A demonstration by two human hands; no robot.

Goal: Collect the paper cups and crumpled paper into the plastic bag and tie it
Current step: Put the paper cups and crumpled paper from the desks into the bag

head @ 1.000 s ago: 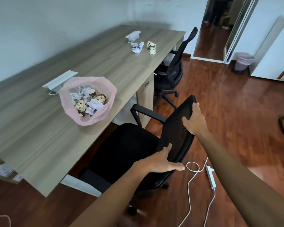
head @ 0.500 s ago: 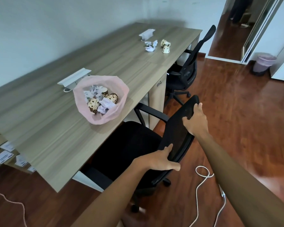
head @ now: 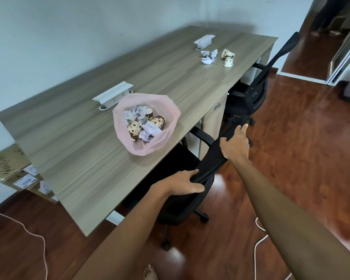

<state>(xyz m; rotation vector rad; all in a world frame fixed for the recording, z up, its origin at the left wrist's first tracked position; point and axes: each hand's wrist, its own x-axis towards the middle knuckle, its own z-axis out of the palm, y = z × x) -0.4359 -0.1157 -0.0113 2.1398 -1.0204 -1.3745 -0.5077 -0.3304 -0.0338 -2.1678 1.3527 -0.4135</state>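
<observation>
Both hands, left (head: 182, 182) and right (head: 235, 145), grip the black chair (head: 208, 164) back, now pushed closer under the counter (head: 73, 150). The pink bag (head: 164, 136) sits mid-frame, part filled; loose cups (head: 228, 57) and paper (head: 208, 56) remain upper right.

A plastic bag (head: 146, 126) sits on the desk (head: 85, 150) near its front edge, holding cups and crumpled paper. Two more cups (head: 228, 57) and paper wads (head: 209, 56) lie at the far end. A chair (head: 190, 178) stands before the desk.
</observation>
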